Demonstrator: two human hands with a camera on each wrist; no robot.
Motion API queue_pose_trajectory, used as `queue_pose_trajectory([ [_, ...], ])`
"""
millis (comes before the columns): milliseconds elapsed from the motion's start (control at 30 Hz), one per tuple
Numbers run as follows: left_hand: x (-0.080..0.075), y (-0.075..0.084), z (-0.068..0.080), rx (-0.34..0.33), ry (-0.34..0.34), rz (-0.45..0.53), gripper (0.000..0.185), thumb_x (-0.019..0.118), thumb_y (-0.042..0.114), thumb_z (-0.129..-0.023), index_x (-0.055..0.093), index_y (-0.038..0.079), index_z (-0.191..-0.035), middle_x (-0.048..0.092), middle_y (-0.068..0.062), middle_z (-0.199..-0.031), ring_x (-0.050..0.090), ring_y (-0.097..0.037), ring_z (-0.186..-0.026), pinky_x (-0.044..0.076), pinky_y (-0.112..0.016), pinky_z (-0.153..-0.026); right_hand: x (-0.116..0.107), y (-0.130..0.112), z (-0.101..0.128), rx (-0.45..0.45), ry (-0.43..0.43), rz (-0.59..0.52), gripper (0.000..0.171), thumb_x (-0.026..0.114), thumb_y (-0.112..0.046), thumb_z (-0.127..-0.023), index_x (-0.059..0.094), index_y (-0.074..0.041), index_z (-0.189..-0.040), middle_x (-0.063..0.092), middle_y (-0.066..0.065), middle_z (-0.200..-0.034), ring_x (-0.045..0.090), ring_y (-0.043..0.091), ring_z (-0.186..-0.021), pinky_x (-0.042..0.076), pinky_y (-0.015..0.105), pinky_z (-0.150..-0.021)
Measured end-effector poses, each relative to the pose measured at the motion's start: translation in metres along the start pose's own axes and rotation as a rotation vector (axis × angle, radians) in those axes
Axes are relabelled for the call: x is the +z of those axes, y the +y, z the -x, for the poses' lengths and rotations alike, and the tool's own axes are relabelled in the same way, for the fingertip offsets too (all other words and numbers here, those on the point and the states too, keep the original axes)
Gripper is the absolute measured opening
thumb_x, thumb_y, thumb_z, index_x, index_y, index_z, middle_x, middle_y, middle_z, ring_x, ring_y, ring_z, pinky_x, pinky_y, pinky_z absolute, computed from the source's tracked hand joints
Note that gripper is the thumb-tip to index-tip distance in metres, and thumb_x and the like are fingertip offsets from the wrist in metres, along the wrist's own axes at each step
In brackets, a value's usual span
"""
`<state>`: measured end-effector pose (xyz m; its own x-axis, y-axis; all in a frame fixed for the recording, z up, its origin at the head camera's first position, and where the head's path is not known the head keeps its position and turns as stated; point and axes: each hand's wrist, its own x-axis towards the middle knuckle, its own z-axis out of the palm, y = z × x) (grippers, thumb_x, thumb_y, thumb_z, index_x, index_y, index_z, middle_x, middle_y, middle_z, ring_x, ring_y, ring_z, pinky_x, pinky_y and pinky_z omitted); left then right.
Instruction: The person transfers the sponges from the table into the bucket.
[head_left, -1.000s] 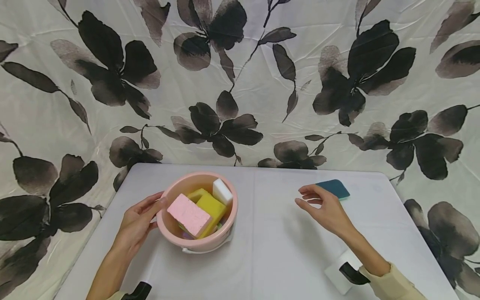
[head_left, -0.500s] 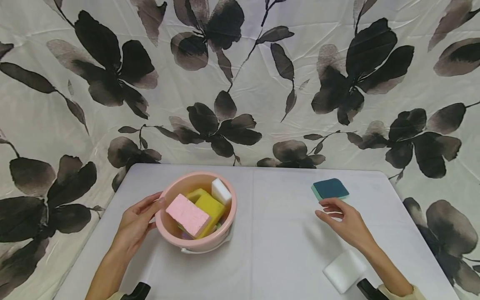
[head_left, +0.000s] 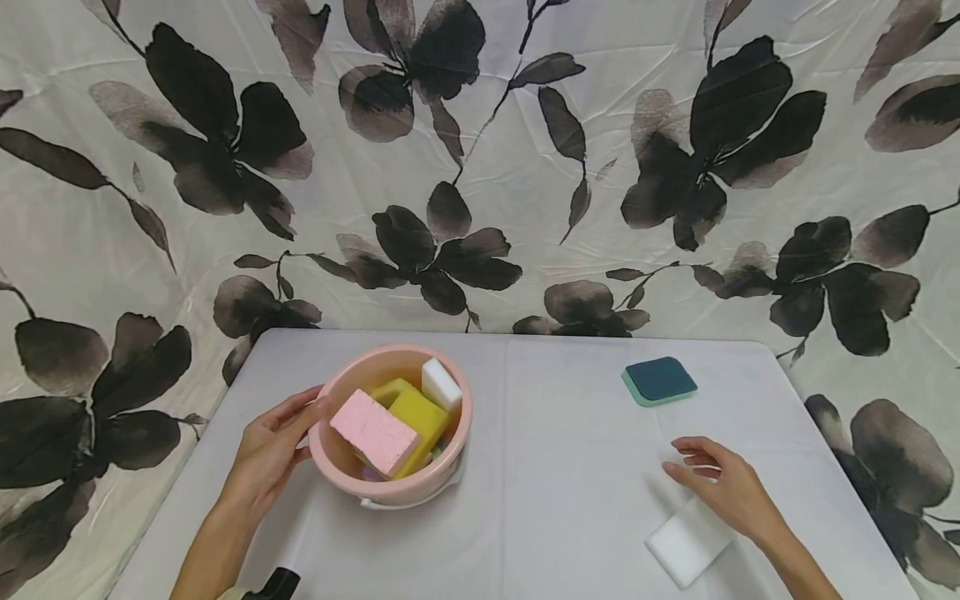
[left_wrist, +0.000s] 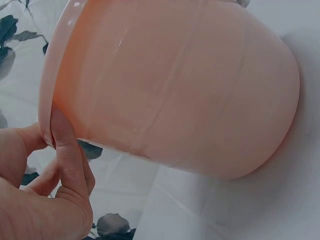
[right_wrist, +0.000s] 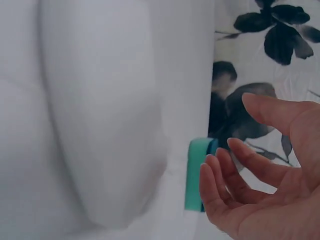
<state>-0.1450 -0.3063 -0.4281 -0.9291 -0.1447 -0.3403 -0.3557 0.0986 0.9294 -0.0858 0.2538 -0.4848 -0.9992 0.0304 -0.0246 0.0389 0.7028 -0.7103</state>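
A pink bucket (head_left: 420, 483) with a white handle stands on the left half of the table. Inside it lie a pink sponge (head_left: 377, 433), a yellow sponge (head_left: 422, 417) and a white block (head_left: 441, 383). My left hand (head_left: 266, 458) pinches the bucket's rim between thumb and fingers, as the left wrist view shows up close. My right hand (head_left: 731, 487) hovers with nothing in it, fingers loosely bent. Just below it, a white sponge block (head_left: 688, 542) lies on the table, partly overlapped by the hand. Farther back lies a teal sponge (head_left: 660, 382) with a dark top.
The table (head_left: 555, 467) has a white cover. Behind it hangs a floral curtain (head_left: 480, 167), which also drops past both table sides. A black wrist strap (head_left: 276, 583) shows on the left forearm.
My right hand has moved back toward me and to the right, from beside the teal sponge to over the white block. My left hand has stayed on the bucket's rim.
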Motion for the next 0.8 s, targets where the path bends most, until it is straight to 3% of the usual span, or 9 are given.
queue_pose_trajectory([
  [233, 0.000, 0.000, 0.001, 0.004, -0.008, -0.010, 0.081, 0.071, 0.055, -0.091, 0.044, 0.014, -0.156, 0.057, 0.010, -0.134, 0.063, 0.003, -0.104, 0.057, -0.020, -0.084, -0.003, 0.017, 0.010, 0.127, -0.102, 0.026, 0.060, 0.079, -0.035, -0.092, 0.060, 0.004, -0.133, 0.066, 0.021, -0.125, 0.064, 0.038, -0.114, 0.055, 0.048, -0.095],
  [467, -0.002, 0.000, 0.002, 0.019, -0.010, 0.003, 0.080, 0.072, 0.054, -0.091, 0.045, 0.013, -0.155, 0.060, 0.016, -0.125, 0.063, 0.001, -0.104, 0.057, -0.020, -0.082, -0.002, 0.026, 0.018, 0.195, -0.196, 0.092, 0.067, 0.084, -0.037, -0.087, 0.058, 0.006, -0.132, 0.065, 0.022, -0.124, 0.065, 0.033, -0.106, 0.056, 0.051, -0.090],
  [667, -0.002, 0.000, 0.002, 0.024, -0.013, 0.024, 0.080, 0.073, 0.052, -0.091, 0.045, 0.012, -0.155, 0.060, 0.017, -0.122, 0.064, 0.001, -0.103, 0.058, -0.020, -0.082, 0.000, 0.030, 0.020, 0.206, -0.260, 0.129, 0.058, 0.086, -0.037, -0.083, 0.062, 0.001, -0.120, 0.066, 0.010, -0.109, 0.060, 0.024, -0.096, 0.054, 0.041, -0.078],
  [800, -0.001, 0.000, 0.003, 0.031, -0.019, 0.038, 0.080, 0.074, 0.051, -0.092, 0.044, 0.012, -0.155, 0.061, 0.016, -0.123, 0.064, 0.002, -0.104, 0.058, -0.021, -0.084, -0.002, 0.027, 0.018, 0.203, -0.270, 0.157, 0.052, 0.088, -0.037, -0.081, 0.061, -0.003, -0.111, 0.064, 0.008, -0.105, 0.058, 0.024, -0.094, 0.053, 0.043, -0.079],
])
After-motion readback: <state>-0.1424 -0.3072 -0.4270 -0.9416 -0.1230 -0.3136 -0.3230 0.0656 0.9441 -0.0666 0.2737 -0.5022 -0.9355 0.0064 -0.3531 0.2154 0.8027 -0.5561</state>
